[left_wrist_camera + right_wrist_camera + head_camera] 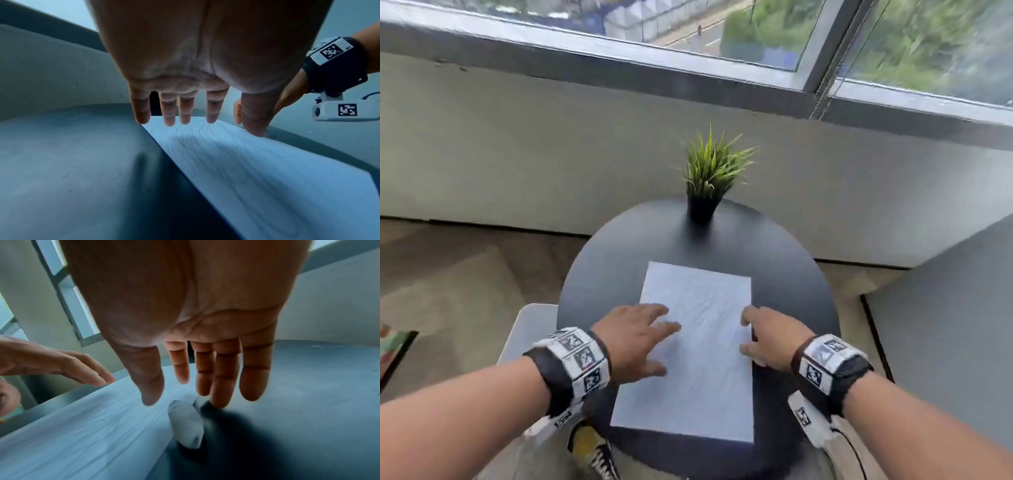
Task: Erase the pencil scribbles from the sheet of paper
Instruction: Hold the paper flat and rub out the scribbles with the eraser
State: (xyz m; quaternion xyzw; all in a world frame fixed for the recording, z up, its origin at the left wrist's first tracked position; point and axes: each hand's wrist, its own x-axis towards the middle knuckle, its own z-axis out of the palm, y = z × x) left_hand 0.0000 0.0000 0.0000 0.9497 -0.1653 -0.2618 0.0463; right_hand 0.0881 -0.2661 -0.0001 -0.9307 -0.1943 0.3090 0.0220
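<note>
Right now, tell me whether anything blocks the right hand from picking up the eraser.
Nothing visible does. The white eraser lies on the black table at the paper's right edge, directly beneath the right hand, whose open fingers hover just above it. The left hand is over the paper's far side, clear of it.

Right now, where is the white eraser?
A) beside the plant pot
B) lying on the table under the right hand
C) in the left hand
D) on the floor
B: the eraser lies on the dark table at the paper's edge, beneath the right hand's open fingers, not gripped.
</note>
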